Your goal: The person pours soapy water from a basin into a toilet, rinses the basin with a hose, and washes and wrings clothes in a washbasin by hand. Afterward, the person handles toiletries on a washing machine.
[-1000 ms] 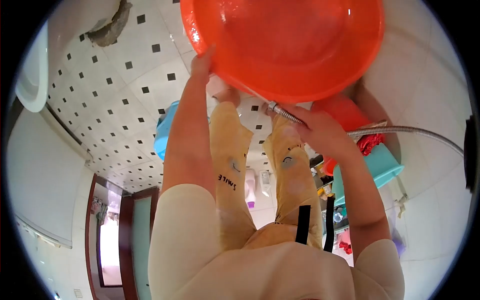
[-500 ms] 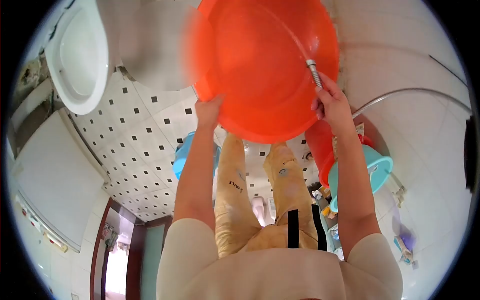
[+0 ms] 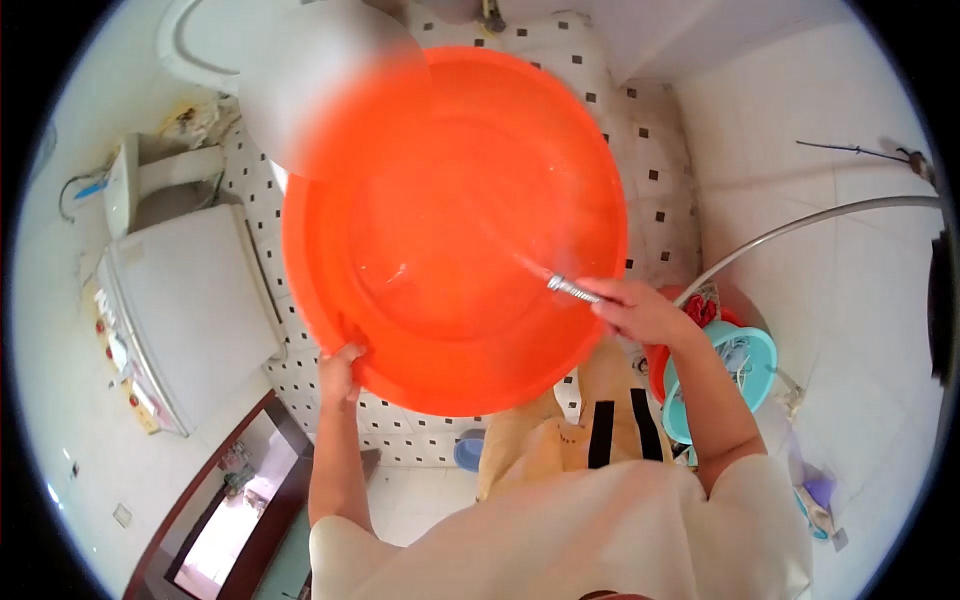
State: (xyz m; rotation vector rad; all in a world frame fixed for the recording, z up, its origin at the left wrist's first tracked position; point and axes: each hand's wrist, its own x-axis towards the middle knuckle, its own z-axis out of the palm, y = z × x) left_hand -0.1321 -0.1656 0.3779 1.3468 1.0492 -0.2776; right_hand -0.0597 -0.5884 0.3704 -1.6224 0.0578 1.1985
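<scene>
Orange basin (image 3: pixel 440 255): positioned over tiled floor (image 3: pixel 640 190), its near-left rim gripped by the left hand (image 3: pixel 341 374). Metal hose (image 3: pixel 573 289): gripped near its end by the right hand (image 3: pixel 645 312), aimed into the basin.

To your left, locate the white appliance (image 3: pixel 195 290), with small red parts along its outer edge. Below it in view, note the dark red door frame (image 3: pixel 262 415). At the upper left, observe the white oval fixture (image 3: pixel 200 45), partly hidden by a blur. Beneath you lies the tiled floor (image 3: pixel 672 190), pale with dark squares; a blue tub (image 3: pixel 468 452) stands on it. To your right, identify the turquoise bucket (image 3: pixel 768 365), holding pale items, beside red cloth (image 3: pixel 700 310). A thin dark rod (image 3: pixel 850 149) shows against the pale wall (image 3: pixel 790 255).
</scene>
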